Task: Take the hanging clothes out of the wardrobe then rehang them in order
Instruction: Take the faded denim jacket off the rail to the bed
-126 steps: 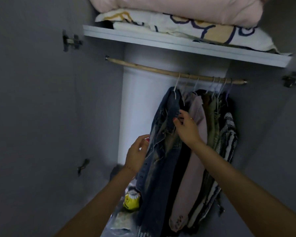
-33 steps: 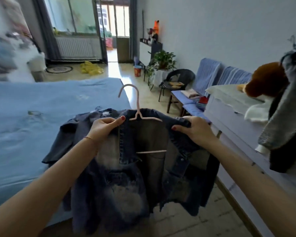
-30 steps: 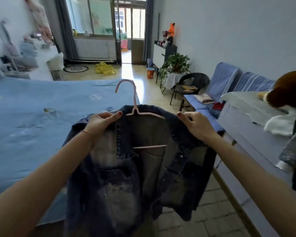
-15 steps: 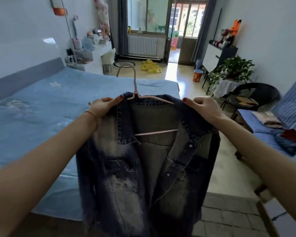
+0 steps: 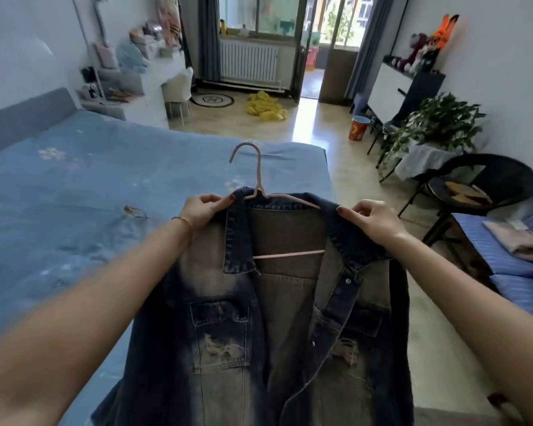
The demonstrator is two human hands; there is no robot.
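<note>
A faded blue denim jacket (image 5: 277,333) hangs open on a pale pink hanger (image 5: 257,179) in front of me. My left hand (image 5: 205,210) pinches the jacket's left shoulder by the collar. My right hand (image 5: 371,219) grips the right shoulder. The hanger's hook sticks up between my hands, over the edge of the bed. The jacket's lower part runs out of the frame. The wardrobe is out of sight.
A bed with a blue cover (image 5: 90,195) fills the left side. A black chair (image 5: 486,186), a potted plant (image 5: 437,124) and a blue striped sofa (image 5: 511,265) line the right wall. Bare floor runs toward the balcony door, with a yellow heap (image 5: 265,107) on it.
I have turned from the wardrobe into the room with the jacket off the rail. Over the last second the view swung left toward the bed; both hands kept their grip on the shoulders.
</note>
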